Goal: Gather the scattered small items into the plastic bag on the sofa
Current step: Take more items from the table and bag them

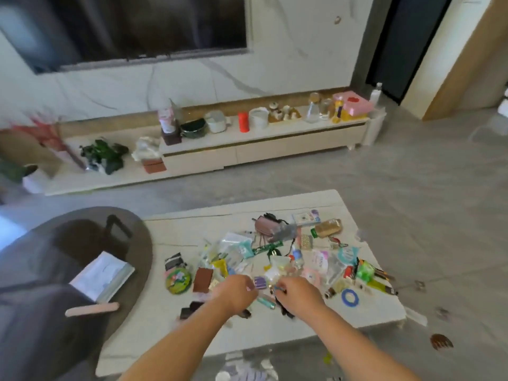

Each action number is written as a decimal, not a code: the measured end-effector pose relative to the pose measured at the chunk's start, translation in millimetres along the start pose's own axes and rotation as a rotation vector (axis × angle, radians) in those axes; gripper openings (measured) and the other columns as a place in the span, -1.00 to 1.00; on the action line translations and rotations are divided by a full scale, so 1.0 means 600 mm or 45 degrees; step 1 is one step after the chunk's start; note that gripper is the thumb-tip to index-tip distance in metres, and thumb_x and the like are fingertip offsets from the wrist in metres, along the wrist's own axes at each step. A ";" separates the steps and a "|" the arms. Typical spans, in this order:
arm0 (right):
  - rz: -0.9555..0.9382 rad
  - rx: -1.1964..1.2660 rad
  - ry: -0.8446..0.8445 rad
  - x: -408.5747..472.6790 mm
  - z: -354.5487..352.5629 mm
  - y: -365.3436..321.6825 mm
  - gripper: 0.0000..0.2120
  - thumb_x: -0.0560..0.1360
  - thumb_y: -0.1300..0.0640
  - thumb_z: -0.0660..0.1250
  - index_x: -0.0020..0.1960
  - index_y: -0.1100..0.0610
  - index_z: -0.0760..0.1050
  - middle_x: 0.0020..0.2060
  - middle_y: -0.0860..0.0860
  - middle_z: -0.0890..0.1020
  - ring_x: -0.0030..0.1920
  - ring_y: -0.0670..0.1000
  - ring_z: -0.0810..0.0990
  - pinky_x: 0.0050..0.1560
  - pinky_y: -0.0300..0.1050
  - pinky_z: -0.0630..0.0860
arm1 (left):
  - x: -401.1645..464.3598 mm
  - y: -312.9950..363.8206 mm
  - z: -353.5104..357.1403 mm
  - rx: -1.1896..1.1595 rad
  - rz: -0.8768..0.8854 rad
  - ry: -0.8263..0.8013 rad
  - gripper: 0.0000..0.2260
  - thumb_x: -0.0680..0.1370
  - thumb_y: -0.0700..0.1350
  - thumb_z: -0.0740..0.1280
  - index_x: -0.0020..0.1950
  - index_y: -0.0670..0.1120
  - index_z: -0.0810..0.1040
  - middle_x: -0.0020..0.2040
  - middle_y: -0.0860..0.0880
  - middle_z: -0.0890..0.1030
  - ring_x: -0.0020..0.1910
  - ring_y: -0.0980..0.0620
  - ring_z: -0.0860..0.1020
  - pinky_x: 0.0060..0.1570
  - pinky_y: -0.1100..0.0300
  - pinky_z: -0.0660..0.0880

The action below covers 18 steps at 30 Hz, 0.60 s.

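Both hands over cluttered white surface [176,232]. Left hand [237,294] fingers curled, grip contents unclear. Right hand [298,294] grip pinched small blue item [279,289]. Purple packet [260,282] between them.

Bare tabletop [176,232] lies open on the left and far side; on the right the clutter of small items [288,257] crowds almost to the edge

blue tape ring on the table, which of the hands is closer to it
Right. The right hand is just left of the blue tape ring, a short gap between them. The left hand is farther left, beyond the right hand.
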State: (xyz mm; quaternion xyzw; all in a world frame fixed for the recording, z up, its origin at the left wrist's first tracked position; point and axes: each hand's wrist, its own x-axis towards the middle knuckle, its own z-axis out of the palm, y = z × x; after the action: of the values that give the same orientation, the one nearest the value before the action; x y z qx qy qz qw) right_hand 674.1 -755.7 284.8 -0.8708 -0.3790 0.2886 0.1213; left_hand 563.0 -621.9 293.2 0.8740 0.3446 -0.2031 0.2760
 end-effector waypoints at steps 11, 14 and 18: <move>-0.434 -0.240 -0.284 0.040 0.071 -0.185 -0.87 0.50 0.03 0.18 -0.06 0.02 0.47 -0.09 0.05 0.58 0.01 0.13 0.56 -0.20 -0.10 0.38 | -0.105 -0.169 0.019 -0.400 -0.462 0.218 -0.74 0.44 0.09 0.23 -0.06 -0.01 0.62 -0.05 0.00 0.63 -0.04 -0.03 0.58 -0.01 0.08 0.54; -0.482 -0.288 -0.317 0.043 0.100 -0.246 -0.88 0.51 0.02 0.17 -0.21 -0.03 0.37 -0.12 0.03 0.57 -0.05 0.10 0.55 -0.31 -0.13 0.33 | -0.126 -0.229 0.016 -0.496 -0.506 0.251 -0.74 0.47 0.06 0.26 0.03 -0.02 0.62 0.01 -0.01 0.62 0.00 -0.02 0.57 0.03 0.10 0.54; -0.524 -0.272 -0.304 0.060 0.156 -0.330 -0.77 0.51 0.01 0.18 0.11 0.02 0.51 0.08 0.01 0.60 0.09 0.07 0.55 -0.06 -0.10 0.45 | -0.150 -0.328 0.009 -0.554 -0.549 0.282 -0.74 0.49 0.07 0.25 0.09 0.02 0.59 0.08 0.00 0.60 0.06 -0.02 0.57 -0.01 0.18 0.49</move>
State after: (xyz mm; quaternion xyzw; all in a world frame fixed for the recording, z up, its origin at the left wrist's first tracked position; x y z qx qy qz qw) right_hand 521.5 -594.9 279.8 -0.7431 -0.5880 0.3169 0.0392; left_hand 360.3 -549.7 270.8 0.7183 0.5850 -0.0820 0.3676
